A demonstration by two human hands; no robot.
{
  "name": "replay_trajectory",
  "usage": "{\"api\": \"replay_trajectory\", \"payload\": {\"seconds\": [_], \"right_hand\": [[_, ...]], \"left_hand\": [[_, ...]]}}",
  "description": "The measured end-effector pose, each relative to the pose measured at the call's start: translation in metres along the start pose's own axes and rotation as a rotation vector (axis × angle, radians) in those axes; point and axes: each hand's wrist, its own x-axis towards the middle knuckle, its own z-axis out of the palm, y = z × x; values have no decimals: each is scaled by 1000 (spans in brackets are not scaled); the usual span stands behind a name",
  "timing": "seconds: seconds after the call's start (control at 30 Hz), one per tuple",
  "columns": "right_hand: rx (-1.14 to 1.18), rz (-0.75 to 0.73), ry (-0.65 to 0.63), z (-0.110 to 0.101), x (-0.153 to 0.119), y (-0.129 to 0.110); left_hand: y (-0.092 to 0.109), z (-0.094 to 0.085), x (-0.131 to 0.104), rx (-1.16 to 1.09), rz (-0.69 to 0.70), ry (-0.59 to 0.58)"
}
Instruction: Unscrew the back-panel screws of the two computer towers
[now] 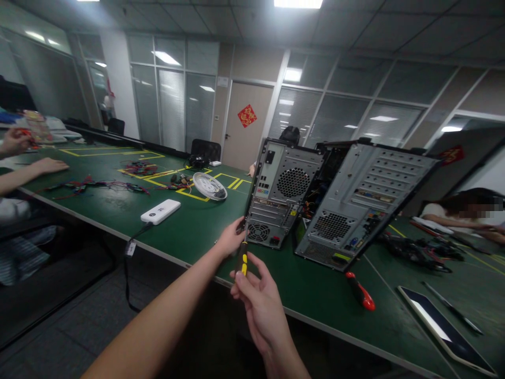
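My right hand (258,297) grips a screwdriver (244,259) with a black and yellow handle. Its shaft points up toward the lower left edge of a computer tower (276,202), whose rear panel faces me; where the tip rests is too blurred to tell. At that same edge is my left hand (230,239), with fingers closed by a small dark part that I cannot make out. A second computer tower (335,210) stands just right of the first, its rear also toward me. In front of it lies a red and black screwdriver (361,292).
A white power strip (161,211) with a cable sits on the green table (189,237) to the left. Beyond it are tangled wires (87,184) and a round white tray (210,186). At right lie black cables (418,251) and a tablet (445,329). Other people sit at both sides.
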Motion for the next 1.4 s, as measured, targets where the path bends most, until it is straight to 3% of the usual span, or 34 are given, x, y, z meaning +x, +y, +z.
{"api": "replay_trajectory", "payload": {"seconds": [0.77, 1.4], "right_hand": [[68, 33, -28, -1, 0, 2], [-180, -81, -6, 2, 2, 0]], "left_hand": [[2, -1, -1, -4, 12, 7], [-1, 0, 1, -54, -8, -1]]}}
